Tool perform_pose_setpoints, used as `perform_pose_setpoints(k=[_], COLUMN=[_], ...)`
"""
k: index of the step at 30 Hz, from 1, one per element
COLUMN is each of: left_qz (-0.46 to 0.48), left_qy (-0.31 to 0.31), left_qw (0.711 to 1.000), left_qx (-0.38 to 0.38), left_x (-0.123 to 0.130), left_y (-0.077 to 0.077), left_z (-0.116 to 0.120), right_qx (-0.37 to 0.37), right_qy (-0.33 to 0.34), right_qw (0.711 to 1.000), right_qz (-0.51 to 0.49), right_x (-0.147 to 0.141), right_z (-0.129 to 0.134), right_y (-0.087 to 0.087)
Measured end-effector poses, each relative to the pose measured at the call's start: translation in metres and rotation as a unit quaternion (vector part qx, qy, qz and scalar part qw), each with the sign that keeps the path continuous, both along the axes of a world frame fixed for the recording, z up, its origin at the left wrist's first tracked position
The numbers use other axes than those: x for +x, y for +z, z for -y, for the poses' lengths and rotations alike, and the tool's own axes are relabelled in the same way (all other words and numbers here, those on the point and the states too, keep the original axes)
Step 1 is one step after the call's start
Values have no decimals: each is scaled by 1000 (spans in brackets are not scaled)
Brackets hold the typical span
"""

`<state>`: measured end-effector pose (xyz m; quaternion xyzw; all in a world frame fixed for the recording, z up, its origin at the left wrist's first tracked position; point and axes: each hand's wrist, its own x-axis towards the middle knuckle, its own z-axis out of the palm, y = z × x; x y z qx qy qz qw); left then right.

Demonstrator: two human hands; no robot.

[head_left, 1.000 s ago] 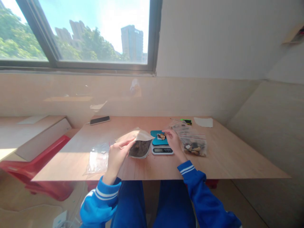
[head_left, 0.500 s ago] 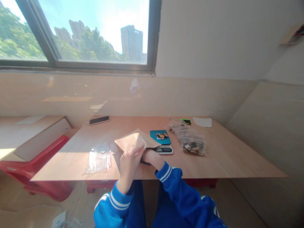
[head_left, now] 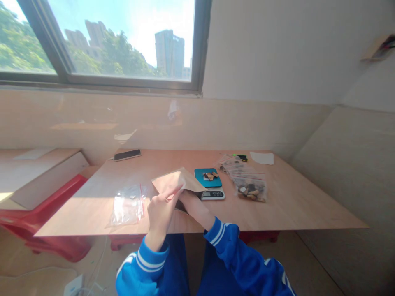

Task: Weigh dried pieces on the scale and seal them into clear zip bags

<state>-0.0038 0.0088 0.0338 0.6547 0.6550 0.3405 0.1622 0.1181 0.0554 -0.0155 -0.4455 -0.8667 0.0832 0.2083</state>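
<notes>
My left hand (head_left: 163,203) pinches the near edge of a brown paper bag (head_left: 173,179) and holds its mouth apart. Inside that opening is my right hand (head_left: 189,201), reaching in up to about the wrist; its fingers are hidden by the paper. Just behind the bag sits a digital kitchen scale (head_left: 200,173) with a teal plate and a white display end. Several brown and dark dried pieces (head_left: 210,176) lie on the plate with a small white slip beside them.
Right of the scale, several zip bags (head_left: 251,187) of dark dried pieces overlap. Clear plastic bags (head_left: 126,205) lie at left. A phone (head_left: 127,155), a green-and-black tool (head_left: 240,157) and white paper (head_left: 261,158) line the table's back. A red chair (head_left: 55,222) stands left.
My right hand has gone deeper into the paper bag and shifted slightly left. My left hand keeps its hold, a little further left. The view has shifted slightly.
</notes>
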Motion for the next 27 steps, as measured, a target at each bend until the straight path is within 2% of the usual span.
perform_pose_setpoints(k=[3,7,10,13,17,20,22,25,27], left_qz=[-25,-40,-56,-66,-68,-86,-93,-89,-94], left_qy=[22,34,45,53,42,56,58,51,61], left_qw=[999,999,997,996,997,995,993,993,992], left_qx=[2,-5,0,12,19,20,34,55,50], left_x=[-2,-6,-7,-6,-1,5,8,9,7], left_y=[4,12,20,27,35,38,39,35,29], left_z=[-4,-11,-17,-22,-25,-29,-34,-46,-53], right_qx=[-1,34,30,11,-34,-101,-132,-125,-102], right_qy=[-22,23,36,46,30,24,14,-26,-67], right_qw=[999,999,998,985,944,891,848,795,791], right_qz=[23,10,-53,-168,-326,-442,-514,-594,-599], right_x=[6,9,14,23,38,55,71,99,114], right_z=[15,26,28,28,22,15,10,1,-6], right_y=[13,31,41,48,52,50,45,31,19])
